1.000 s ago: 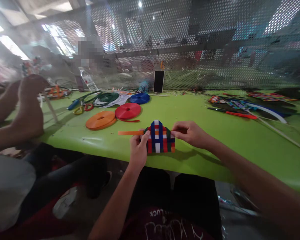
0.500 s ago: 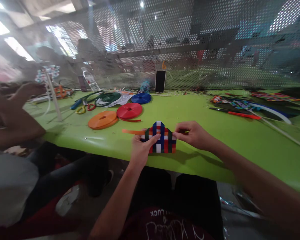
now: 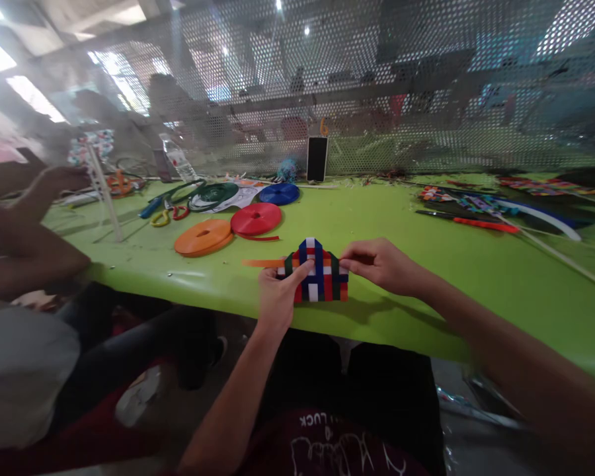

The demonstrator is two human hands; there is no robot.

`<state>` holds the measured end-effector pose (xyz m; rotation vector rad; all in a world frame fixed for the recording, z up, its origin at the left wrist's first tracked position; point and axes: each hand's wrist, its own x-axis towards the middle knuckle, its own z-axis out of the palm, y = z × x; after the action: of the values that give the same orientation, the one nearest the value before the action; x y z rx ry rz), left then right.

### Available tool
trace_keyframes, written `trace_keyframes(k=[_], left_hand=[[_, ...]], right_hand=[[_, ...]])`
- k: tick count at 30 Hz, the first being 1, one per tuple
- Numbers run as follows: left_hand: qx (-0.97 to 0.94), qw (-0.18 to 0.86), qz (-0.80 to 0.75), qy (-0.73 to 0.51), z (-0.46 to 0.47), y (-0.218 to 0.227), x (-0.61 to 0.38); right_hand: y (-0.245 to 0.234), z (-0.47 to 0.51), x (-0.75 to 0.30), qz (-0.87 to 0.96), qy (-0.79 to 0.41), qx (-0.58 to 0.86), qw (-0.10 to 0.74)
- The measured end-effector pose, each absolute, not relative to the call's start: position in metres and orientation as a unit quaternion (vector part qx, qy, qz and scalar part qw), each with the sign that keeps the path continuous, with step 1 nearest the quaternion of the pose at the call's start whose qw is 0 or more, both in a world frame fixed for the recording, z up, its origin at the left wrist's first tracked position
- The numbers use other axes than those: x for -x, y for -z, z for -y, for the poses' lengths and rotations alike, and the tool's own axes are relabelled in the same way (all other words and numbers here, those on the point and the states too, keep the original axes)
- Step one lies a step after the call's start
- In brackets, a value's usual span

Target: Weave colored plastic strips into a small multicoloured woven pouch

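Observation:
A small woven piece of plastic strips (image 3: 313, 291) in blue, white, red, green and orange is held up over the front edge of the table. My left hand (image 3: 277, 291) grips its left side, thumb across the front and fingers behind. From that side an orange strip (image 3: 262, 263) sticks out to the left. My right hand (image 3: 377, 264) is closed in a pinch at the piece's right edge, thumb and forefinger together on the weave. Exactly which strip end lies between those fingertips is hidden.
Orange (image 3: 203, 238), red (image 3: 256, 219), blue (image 3: 279, 194) and green strip rolls (image 3: 218, 194) lie ahead on the green table (image 3: 377, 205). Scissors (image 3: 160, 219) rest left of them. A red-and-black pen-like tool (image 3: 476, 223) and woven strips (image 3: 466, 198) lie right. Another person's arm (image 3: 24, 244) is at left.
My right hand has shifted slightly left, its fingertips now over the weave's right edge. The left hand keeps its grip. At left, the other person's arm and the white sticks have moved.

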<state>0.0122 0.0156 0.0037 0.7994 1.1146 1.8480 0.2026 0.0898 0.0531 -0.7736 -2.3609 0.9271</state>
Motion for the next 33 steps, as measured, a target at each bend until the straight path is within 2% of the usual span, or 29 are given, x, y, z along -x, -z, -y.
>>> trace_keyframes(k=[9, 14, 20, 27, 33], left_hand=[[-0.405, 0.488, -0.445, -0.633, -0.020, -0.008, 0.011], [-0.385, 0.499, -0.430, -0.646, -0.019, -0.011, 0.008], [-0.341, 0.470, -0.440, -0.685, -0.021, -0.005, 0.005], [-0.326, 0.493, -0.423, -0.687, -0.025, -0.006, 0.009], [-0.313, 0.518, -0.428, -0.671, -0.028, -0.012, 0.009]], right_hand=[[-0.054, -0.095, -0.207, 0.894, -0.264, 0.294, 0.211], [-0.056, -0.089, -0.201, 0.908, -0.232, 0.294, 0.188], [-0.063, -0.095, -0.216, 0.906, -0.264, 0.288, 0.165], [-0.086, -0.121, -0.258, 0.881, -0.289, 0.346, 0.144], [-0.085, -0.134, -0.266, 0.870, -0.321, 0.354, 0.120]])
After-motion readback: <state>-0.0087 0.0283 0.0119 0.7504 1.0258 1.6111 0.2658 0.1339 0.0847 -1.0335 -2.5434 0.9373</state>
